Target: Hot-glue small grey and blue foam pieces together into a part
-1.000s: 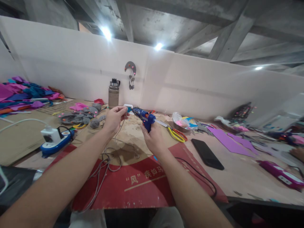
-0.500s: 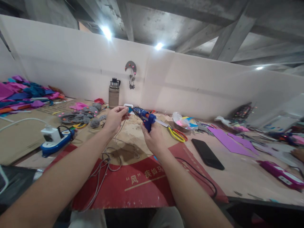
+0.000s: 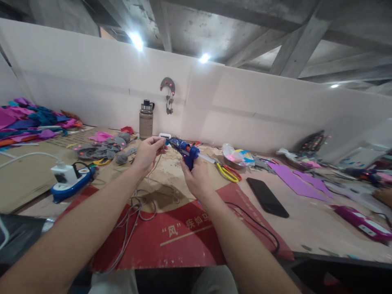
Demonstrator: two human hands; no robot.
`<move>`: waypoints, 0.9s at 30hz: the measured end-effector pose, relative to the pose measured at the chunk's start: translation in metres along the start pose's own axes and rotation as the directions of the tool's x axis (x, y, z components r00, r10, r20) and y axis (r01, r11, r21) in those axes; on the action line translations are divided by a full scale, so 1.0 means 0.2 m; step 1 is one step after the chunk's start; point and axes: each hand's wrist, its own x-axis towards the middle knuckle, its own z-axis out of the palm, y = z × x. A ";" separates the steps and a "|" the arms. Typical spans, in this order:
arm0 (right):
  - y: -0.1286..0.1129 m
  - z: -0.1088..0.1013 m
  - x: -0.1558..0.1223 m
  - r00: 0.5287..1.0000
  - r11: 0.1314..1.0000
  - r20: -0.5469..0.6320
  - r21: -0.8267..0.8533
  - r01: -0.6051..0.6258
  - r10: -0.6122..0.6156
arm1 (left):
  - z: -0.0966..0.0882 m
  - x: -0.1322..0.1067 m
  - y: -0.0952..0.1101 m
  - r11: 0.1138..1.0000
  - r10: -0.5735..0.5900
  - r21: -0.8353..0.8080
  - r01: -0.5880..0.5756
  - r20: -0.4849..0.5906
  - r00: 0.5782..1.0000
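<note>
My right hand is wrapped round the grip of a blue glue gun, held above the table with its nozzle pointing left. My left hand is closed in a pinch right at the nozzle tip, on a small piece too small to name. A thin grey cord hangs from the left hand down to a loose tangle on the cardboard. The gun's black cable trails off to the right over the red sheet.
Yellow-handled scissors and a black phone lie right of the gun. A white and blue power strip sits at left, grey felt bits and a water bottle behind. Purple felt and a purple case lie far right.
Both hands with the glue gun have shifted very slightly left and up; the grips are unchanged.
</note>
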 end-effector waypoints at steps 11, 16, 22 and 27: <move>0.00 -0.01 0.00 1.000 1.000 -0.002 -0.006 -0.030 0.030 | 0.00 0.00 0.01 1.000 0.016 0.003 -0.016 -0.009 1.000; 0.00 -0.01 0.00 1.000 1.000 0.003 -0.006 -0.022 0.022 | 0.00 0.00 0.02 1.000 0.028 0.001 -0.028 -0.008 1.000; -0.01 -0.01 0.00 1.000 1.000 -0.016 -0.010 -0.017 0.017 | 0.00 0.00 0.02 1.000 0.029 -0.002 -0.029 -0.019 0.999; -0.01 -0.02 0.00 1.000 1.000 -0.013 0.010 -0.015 0.015 | 0.00 0.00 0.02 1.000 0.027 -0.006 -0.028 -0.024 0.999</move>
